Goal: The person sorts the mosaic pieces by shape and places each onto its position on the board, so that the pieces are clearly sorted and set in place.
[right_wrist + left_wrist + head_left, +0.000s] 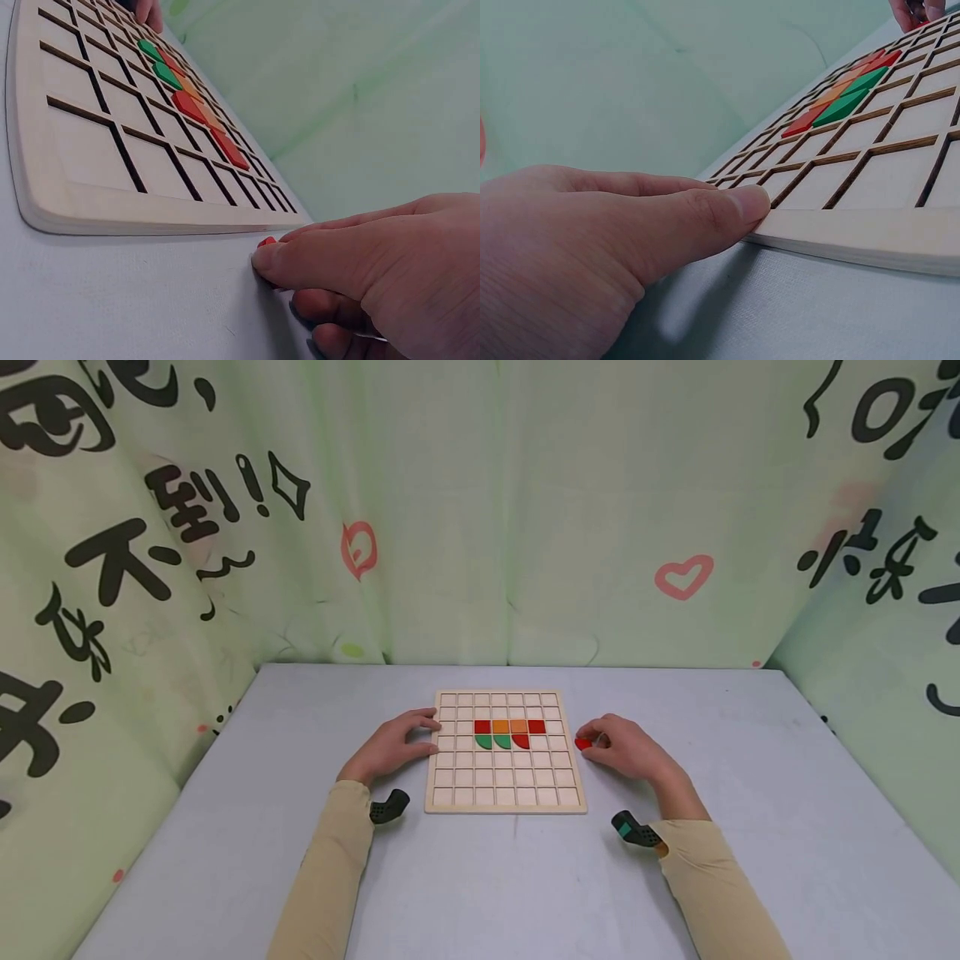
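A light wooden grid board lies flat in the middle of the table. One row of it holds a red square, two orange squares and another red square. Directly below sit two green quarter-circle pieces and a red quarter-circle piece. At the board's left edge, my left hand touches the rim with thumb and fingers extended. Just right of the board, my right hand pinches a small red piece between thumb and fingers, close over the table; the fingertips hide most of it.
A white cloth covers the table. Pale green curtains with black lettering and red drawings hang behind and along both sides. Each wrist carries a small black camera mount.
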Demonstrator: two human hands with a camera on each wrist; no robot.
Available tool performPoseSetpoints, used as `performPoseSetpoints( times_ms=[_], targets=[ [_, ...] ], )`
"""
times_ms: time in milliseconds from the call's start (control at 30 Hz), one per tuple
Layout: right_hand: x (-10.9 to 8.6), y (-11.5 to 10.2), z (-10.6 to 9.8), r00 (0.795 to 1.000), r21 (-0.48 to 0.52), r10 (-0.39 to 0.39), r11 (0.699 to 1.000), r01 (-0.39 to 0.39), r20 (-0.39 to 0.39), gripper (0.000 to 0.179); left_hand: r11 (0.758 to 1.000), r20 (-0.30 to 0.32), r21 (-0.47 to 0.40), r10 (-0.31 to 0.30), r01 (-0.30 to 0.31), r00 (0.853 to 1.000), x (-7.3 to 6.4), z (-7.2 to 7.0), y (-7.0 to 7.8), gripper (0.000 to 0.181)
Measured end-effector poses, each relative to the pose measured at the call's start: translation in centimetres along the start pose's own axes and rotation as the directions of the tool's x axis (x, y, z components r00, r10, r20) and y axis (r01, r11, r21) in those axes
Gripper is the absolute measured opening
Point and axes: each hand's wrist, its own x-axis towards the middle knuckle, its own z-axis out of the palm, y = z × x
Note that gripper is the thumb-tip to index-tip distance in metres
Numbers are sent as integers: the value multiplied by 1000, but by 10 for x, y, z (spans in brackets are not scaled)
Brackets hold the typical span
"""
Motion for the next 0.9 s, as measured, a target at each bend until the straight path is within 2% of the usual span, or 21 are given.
performPoseSetpoints(
  times_ms=[333, 700, 900],
  targets=[
    [1, 0, 1, 1000, 5, -3, 1000, 3, -4, 24, 1000, 3, 0, -7, 7, 1000, -1, 0, 2, 39],
    [2, -8, 3, 996, 31, -2, 999, 5, -91, 23, 1000, 9, 6, -2, 2, 1000, 0, 0, 1, 39],
    [7, -19, 5, 994, 47, -54, 997, 58, -94, 22, 1000, 6, 9, 6, -6, 1000, 0, 0, -1, 38]
  ],
)
